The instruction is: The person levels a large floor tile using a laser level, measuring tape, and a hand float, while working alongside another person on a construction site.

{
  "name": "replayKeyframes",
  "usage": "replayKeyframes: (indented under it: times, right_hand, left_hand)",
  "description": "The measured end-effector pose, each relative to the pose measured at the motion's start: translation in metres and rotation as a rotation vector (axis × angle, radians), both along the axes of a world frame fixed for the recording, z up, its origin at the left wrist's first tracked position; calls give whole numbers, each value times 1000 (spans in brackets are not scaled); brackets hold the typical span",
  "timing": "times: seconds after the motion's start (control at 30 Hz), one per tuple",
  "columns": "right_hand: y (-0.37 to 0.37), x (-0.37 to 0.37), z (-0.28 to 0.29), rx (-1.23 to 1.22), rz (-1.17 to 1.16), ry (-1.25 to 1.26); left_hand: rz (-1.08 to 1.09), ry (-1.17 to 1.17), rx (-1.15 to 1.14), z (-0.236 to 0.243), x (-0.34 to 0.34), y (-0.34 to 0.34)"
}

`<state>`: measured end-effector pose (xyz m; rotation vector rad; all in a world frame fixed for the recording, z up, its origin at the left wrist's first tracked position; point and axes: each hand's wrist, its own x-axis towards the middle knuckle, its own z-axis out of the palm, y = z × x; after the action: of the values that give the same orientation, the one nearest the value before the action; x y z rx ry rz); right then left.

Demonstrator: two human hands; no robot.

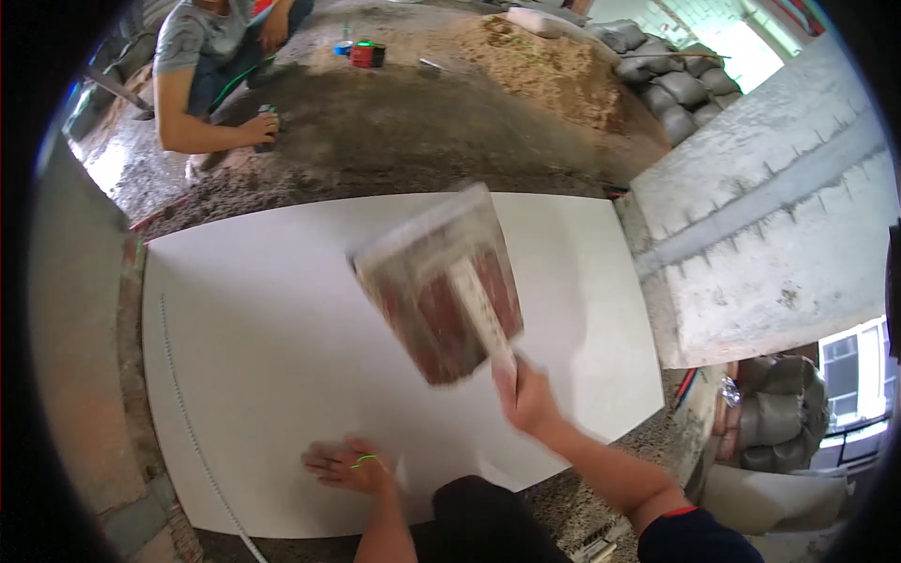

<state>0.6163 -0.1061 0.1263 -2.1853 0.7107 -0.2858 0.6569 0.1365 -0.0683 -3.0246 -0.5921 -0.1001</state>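
Observation:
A large white slab (582, 375), like a big floor tile, lies flat before me. My right hand (527, 399) is closed round the pale handle of a plasterer's float (427, 305). The float's worn reddish-brown board is raised over the middle of the slab, slightly blurred. Toward the near edge my left hand (347, 464) lies flat on the white surface, fingers spread, holding nothing. A short green laser line crosses that hand. Along the slab's left side runs a thin pale cord or chain (178, 394).
At the far left a co-worker (202, 103) crouches, one hand on a small dark object (267, 127). A red laser level (367, 54) stands beyond, before a sand pile (544, 70) and stacked sacks (680, 89). Walls flank the slab left (80, 328) and right (760, 225).

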Motion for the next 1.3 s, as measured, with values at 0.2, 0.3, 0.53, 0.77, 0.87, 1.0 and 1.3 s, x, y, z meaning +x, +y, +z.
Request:
replayKeyframes:
  times: [0.2, 0.3, 0.53, 0.77, 0.87, 1.0, 1.3]
  right_hand:
    - [-20, -81, -71, 227, -63, 611]
    - [-8, -49, 15, 349, -90, 582]
    - [49, -191, -67, 155, -237, 517]
    - [29, -154, 1, 439, -141, 561]
    - [35, -137, 63, 366, -142, 341]
    - [58, -194, -3, 238, -209, 298]
    - [26, -169, 13, 451, -102, 512]
  left_hand:
    - [-58, -42, -27, 8, -7, -27]
    - [-83, -120, 24, 6, -4, -4]
    - [-159, 11, 53, -22, -11, -8]
    - [-131, 24, 86, -7, -2, -7]
    - [-125, -80, 90, -13, 3, 7]
    - [-124, 47, 37, -17, -5, -3]
    - [-151, 16, 100, -19, 0, 4]
